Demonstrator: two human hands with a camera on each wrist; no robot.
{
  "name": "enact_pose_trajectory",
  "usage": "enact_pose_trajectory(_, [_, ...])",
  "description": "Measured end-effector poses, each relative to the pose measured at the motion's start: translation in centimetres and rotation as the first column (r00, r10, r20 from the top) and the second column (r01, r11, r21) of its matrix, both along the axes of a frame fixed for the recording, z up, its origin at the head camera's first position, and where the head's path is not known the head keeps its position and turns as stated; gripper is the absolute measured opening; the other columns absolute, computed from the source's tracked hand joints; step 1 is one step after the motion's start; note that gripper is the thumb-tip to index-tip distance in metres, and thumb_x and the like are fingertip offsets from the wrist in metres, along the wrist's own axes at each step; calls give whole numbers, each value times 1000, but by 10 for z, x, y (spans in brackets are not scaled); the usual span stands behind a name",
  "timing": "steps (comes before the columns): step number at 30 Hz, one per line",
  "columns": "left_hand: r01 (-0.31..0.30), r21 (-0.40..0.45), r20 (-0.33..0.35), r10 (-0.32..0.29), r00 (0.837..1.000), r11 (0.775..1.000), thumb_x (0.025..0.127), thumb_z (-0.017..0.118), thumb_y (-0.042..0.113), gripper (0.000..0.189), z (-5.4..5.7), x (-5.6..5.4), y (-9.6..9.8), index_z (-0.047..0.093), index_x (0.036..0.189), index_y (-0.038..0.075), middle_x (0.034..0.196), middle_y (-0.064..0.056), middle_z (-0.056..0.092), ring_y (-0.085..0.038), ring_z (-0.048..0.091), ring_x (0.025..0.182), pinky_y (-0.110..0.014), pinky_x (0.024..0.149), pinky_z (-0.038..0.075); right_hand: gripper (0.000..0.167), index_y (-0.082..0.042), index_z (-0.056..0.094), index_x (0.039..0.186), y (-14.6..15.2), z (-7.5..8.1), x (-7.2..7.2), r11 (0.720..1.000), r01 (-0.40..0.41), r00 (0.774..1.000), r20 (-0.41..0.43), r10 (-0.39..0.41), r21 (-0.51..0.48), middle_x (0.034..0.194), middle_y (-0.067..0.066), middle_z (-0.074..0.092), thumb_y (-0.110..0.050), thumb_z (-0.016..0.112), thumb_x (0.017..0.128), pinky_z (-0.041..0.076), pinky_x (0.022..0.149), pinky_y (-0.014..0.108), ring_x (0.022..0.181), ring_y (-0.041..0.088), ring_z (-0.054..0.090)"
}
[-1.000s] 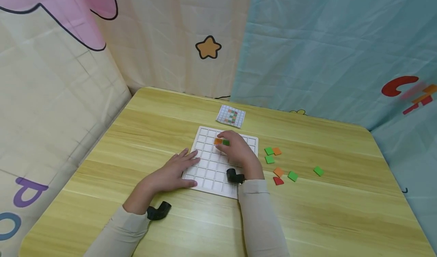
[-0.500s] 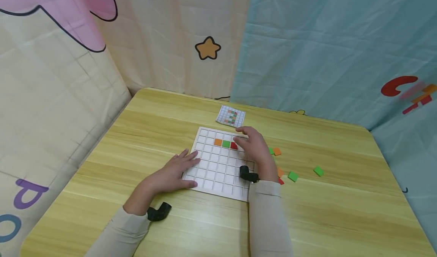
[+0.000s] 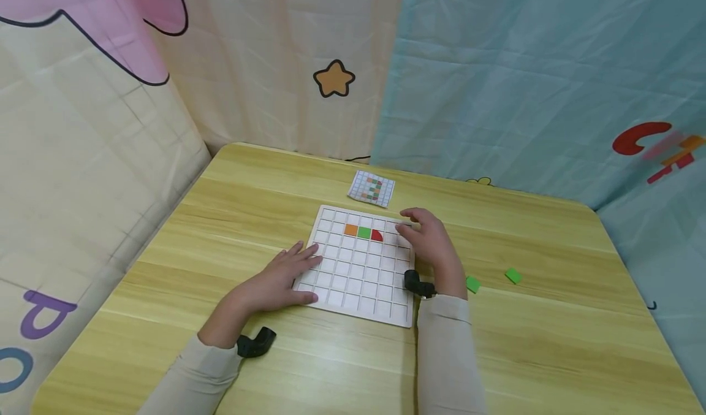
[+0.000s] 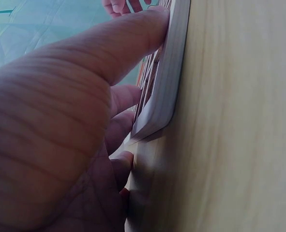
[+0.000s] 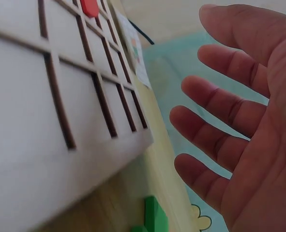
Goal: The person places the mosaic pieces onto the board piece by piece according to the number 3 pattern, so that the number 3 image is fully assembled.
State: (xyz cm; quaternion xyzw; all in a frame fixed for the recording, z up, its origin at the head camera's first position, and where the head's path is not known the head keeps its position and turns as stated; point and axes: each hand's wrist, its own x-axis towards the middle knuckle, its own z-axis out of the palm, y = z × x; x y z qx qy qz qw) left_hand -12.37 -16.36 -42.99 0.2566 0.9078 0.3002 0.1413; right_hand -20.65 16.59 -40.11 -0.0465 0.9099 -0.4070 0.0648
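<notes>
A white grid board (image 3: 353,272) lies on the table; an orange square tile (image 3: 351,230), a green square tile (image 3: 364,232) and a red rounded tile (image 3: 377,235) sit side by side in one of its upper rows. My left hand (image 3: 277,280) rests on the board's left edge with fingers spread; in the left wrist view the thumb (image 4: 133,36) touches the board's rim. Over the board's right edge hovers my right hand (image 3: 432,240), holding nothing. Its fingers (image 5: 220,96) are loosely spread in the right wrist view, apart from the board.
A small printed card (image 3: 372,188) with a coloured grid pattern lies behind the board. Two loose green tiles (image 3: 513,276) show on the table (image 3: 551,341) to the right. More green pieces (image 5: 155,215) stand out beside the board in the right wrist view. Curtains surround the table.
My right hand has moved off the tiles to the right, uncovering the red tile on the board. It now hides several loose tiles at the right. My left hand stays put.
</notes>
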Motion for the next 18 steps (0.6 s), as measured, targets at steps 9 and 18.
enact_pose_trajectory(9, [-2, 8, 2, 2, 1000, 1000, 89, 73, 40, 78, 0, 0, 0, 40, 152, 8, 163, -8, 23, -37, 6, 150, -59, 118, 6, 45, -7, 54, 138, 19, -3, 4, 1000, 26, 999, 21, -26, 14, 147, 16, 44, -30, 61, 99, 36, 109, 55, 135, 37, 40])
enact_pose_trajectory(18, [-1, 5, -2, 1, 1000, 1000, 89, 73, 40, 78, 0, 0, 0, 40, 152, 7, 163, -7, 23, -37, 6, 150, -58, 118, 7, 46, -7, 54, 138, 25, -5, 4, 999, 27, 999, 25, -28, 30, 146, 16, 45, -30, 61, 99, 36, 109, 55, 134, 37, 41])
